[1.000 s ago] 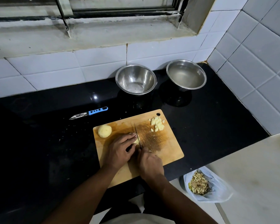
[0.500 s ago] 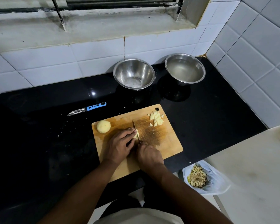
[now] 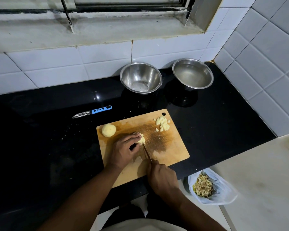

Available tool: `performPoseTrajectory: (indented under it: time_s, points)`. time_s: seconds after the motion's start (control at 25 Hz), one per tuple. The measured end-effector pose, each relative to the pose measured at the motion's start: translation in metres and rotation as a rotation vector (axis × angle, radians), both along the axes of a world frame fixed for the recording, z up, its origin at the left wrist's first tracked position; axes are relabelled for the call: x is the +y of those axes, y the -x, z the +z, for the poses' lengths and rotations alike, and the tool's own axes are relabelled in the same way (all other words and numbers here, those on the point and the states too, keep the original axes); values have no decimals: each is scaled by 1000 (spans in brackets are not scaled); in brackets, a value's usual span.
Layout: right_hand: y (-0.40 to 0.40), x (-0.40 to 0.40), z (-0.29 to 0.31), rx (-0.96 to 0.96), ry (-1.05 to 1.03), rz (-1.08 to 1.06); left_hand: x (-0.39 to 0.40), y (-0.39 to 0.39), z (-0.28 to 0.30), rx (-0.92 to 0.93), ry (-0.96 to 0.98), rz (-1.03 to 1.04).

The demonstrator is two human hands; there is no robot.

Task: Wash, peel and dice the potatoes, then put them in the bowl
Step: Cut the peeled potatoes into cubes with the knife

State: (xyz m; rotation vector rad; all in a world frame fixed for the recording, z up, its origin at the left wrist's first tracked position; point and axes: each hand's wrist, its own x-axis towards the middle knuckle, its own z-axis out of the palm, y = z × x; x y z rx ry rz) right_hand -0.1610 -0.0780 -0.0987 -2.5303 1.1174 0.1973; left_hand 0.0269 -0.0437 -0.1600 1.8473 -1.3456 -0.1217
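On the wooden cutting board (image 3: 170,147), my left hand (image 3: 123,151) holds a peeled potato piece (image 3: 142,139) down with curled fingers. My right hand (image 3: 162,176) grips a knife (image 3: 147,153) whose blade lies just right of that piece. A whole peeled potato (image 3: 108,130) sits at the board's left corner. A small heap of diced potato (image 3: 163,124) lies at its far right corner. Two steel bowls stand behind the board: the left bowl (image 3: 141,77) holds nothing, and the right bowl (image 3: 192,73) holds water.
A blue-handled peeler (image 3: 92,112) lies on the black counter (image 3: 40,139) left of the board. A plastic bag of peelings (image 3: 207,187) sits below the counter's edge at the right. White tiled walls close off the back and right side.
My right hand has drawn the knife back toward me, so the blade now lies nearer than the potato piece. My left hand stays on the piece. The camera has shifted slightly.
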Motion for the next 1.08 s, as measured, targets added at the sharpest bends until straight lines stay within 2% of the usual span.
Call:
performPoseTrajectory:
  time_s: [0.32, 0.52, 0.84, 0.92, 1.08]
  points:
    - [5, 2, 8, -86, -69, -120, 4, -2, -2, 37, -1, -4]
    - [-25, -13, 1, -120, 14, -94, 5, -2, 1, 53, -16, 14]
    - [-42, -22, 1, -161, 32, -34, 5, 0, 3, 58, -12, 30]
    - [-45, -23, 1, -140, 28, -1, 5, 1, 4, 45, -7, 31]
    - [-54, -21, -5, 63, 120, 70, 4, 1, 2, 30, 12, 22]
